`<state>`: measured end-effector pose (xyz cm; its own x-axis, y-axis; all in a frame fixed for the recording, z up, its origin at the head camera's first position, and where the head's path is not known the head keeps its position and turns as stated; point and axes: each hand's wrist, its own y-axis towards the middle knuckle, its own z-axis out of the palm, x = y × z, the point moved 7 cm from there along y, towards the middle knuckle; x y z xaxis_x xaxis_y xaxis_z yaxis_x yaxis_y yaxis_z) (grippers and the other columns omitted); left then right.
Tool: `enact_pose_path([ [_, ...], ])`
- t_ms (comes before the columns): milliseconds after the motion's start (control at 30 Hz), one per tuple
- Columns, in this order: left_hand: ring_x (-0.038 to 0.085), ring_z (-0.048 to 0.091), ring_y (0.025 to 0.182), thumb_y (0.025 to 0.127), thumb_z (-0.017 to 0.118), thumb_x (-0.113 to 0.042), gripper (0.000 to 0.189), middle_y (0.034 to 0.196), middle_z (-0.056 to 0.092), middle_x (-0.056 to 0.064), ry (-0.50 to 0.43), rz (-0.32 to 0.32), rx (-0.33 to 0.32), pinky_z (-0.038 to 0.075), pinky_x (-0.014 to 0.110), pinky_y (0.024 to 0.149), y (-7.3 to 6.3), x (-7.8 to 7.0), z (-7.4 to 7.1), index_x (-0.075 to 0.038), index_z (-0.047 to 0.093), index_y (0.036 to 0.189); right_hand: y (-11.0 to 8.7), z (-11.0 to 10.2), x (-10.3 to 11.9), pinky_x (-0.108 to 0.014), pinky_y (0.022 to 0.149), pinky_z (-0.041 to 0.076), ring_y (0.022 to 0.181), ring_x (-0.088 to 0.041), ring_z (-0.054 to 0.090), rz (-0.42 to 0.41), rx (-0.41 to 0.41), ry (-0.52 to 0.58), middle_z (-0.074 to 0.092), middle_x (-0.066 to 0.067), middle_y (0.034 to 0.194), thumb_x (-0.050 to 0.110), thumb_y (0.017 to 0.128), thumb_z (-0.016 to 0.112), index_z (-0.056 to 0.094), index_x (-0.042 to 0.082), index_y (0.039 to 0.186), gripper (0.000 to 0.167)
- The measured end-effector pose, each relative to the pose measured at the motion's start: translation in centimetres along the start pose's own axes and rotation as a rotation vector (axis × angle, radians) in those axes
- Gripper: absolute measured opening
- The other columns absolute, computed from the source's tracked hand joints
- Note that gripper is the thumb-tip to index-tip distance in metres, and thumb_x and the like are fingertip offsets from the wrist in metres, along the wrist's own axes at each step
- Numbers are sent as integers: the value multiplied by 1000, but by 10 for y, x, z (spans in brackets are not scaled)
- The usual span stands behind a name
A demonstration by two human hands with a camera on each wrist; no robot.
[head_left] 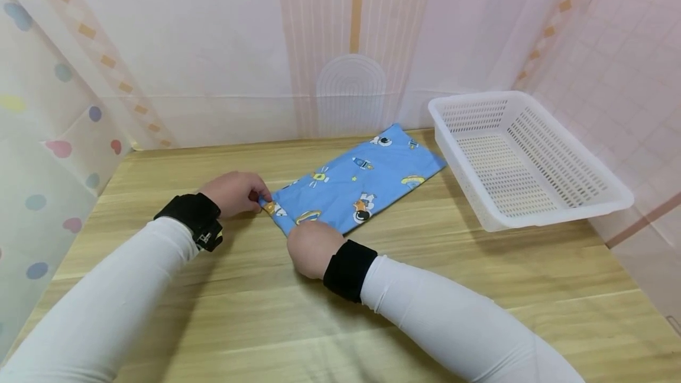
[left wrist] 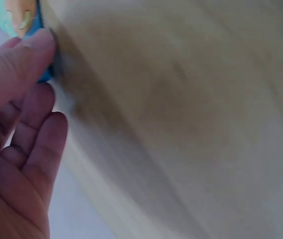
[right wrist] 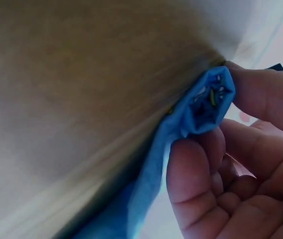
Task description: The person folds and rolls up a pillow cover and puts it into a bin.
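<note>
A blue cloth [head_left: 346, 179] printed with astronauts and rockets lies slantwise on the table as a long folded strip. Its near left end is turned over into a small roll. At the far corner of that end, my left hand [head_left: 236, 194] pinches the fabric between thumb and fingers; only a bit of the cloth [left wrist: 27, 15] shows in the left wrist view. My right hand [head_left: 314, 248] holds the near corner, its fingertips hidden from the head view. From the right wrist, the rolled edge of the cloth [right wrist: 201, 112] appears between thumb and fingers, its layers curled inward.
A white plastic basket [head_left: 468, 194] with slotted sides stands at the right, close to the cloth's far end. The wood-grain table [head_left: 255, 312] is bounded by a patterned back sheet [head_left: 213, 75] and side sheets.
</note>
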<state>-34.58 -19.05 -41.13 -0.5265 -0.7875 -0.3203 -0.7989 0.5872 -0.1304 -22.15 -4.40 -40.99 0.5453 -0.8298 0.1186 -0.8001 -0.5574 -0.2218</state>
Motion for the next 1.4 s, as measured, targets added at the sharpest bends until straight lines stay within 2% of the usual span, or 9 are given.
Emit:
enact_pose_path([
  [200, 15, 64, 89, 90, 82, -9, 11, 101, 72, -1, 30, 34, -40, 55, 40, 85, 0, 0, 2, -17, 80, 97, -2, -1, -2, -30, 64, 52, 73, -12, 58, 17, -35, 52, 69, -1, 87, 15, 104, 62, 72, 10, 92, 16],
  [367, 18, 67, 96, 94, 78, -11, 7, 103, 73, 0, 57, 44, -50, 56, 44, 91, 0, -4, 2, -17, 80, 98, -2, -2, -3, -30, 65, 54, 75, -11, 58, 27, -52, 58, 70, 0, 89, 14, 102, 64, 70, 10, 95, 11],
  [600, 23, 69, 101, 98, 73, -9, 9, 105, 72, 3, 60, 56, -41, 56, 48, 95, 1, -10, 2, -15, 79, 99, -3, 0, -6, -29, 68, 53, 76, -11, 57, 33, -23, 107, 68, 0, 90, 12, 102, 63, 68, 10, 101, 6],
  [733, 24, 68, 103, 100, 69, -7, 10, 105, 71, 3, 62, 45, -25, 55, 49, 97, 4, -12, 1, -14, 77, 99, -2, 1, -11, -28, 68, 52, 76, -12, 56, 49, 6, 155, 65, 0, 90, 10, 101, 64, 66, 10, 101, 2],
  [933, 24, 64, 105, 103, 64, -8, 12, 109, 69, 6, 31, -6, 42, 53, 50, 100, 9, -11, 1, -13, 75, 101, -2, 1, -21, -28, 69, 51, 75, -15, 58, 106, 25, 263, 63, 1, 87, 12, 99, 67, 65, 10, 99, 3],
  [1167, 24, 61, 100, 104, 62, -8, 15, 110, 68, 8, 9, -43, 80, 51, 46, 96, 16, -11, 4, -12, 75, 101, -3, 2, -24, -29, 67, 51, 74, -15, 58, 124, 12, 274, 64, -1, 85, 14, 101, 65, 67, 9, 98, 6],
  [1267, 23, 59, 96, 106, 59, -8, 16, 109, 67, 8, 6, -72, 91, 50, 42, 91, 20, -10, 7, -10, 75, 102, -3, 3, -28, -28, 69, 52, 77, -16, 58, 163, 11, 315, 64, -2, 91, 11, 101, 64, 66, 7, 109, 9],
  [1400, 21, 58, 87, 105, 59, -8, 16, 99, 67, 6, -17, -98, 107, 47, 36, 82, 24, -10, 8, -9, 74, 100, -4, 2, -31, -28, 66, 51, 78, -17, 60, 201, 2, 389, 64, -3, 94, 11, 102, 63, 55, 10, 132, 32],
])
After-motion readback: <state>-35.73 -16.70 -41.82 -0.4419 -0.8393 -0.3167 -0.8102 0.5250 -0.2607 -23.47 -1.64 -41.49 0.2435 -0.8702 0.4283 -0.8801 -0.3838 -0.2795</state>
